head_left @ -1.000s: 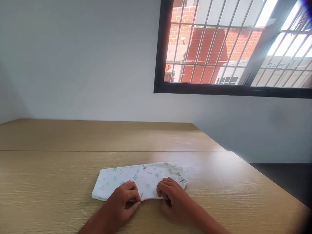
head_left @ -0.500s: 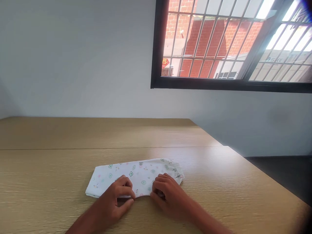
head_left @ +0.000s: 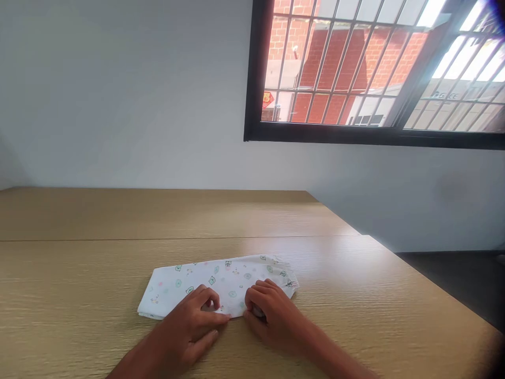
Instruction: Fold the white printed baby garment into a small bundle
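Note:
A folded white garment (head_left: 185,289), printed with small green and pink animal figures, lies flat on the table in front of me. Its right end is gathered, as if elasticated. My left hand (head_left: 193,326) rests at the near edge, left of the middle. Its index finger points along that edge, and the thumb is held apart, below it on the wood. My right hand (head_left: 272,313) is closed on the near edge towards the gathered end, fingers curled over the fabric and thumb on the near side. Its fingertips are partly hidden.
The light wood table (head_left: 98,273) has a seam across it and a slanting right edge. Behind it stands a pale wall (head_left: 130,95), with a barred, dark-framed window (head_left: 327,131) at upper right.
My left hand has shifted slightly right along the near edge, its index finger straighter and its thumb lower. The right hand and garment stay nearly in place.

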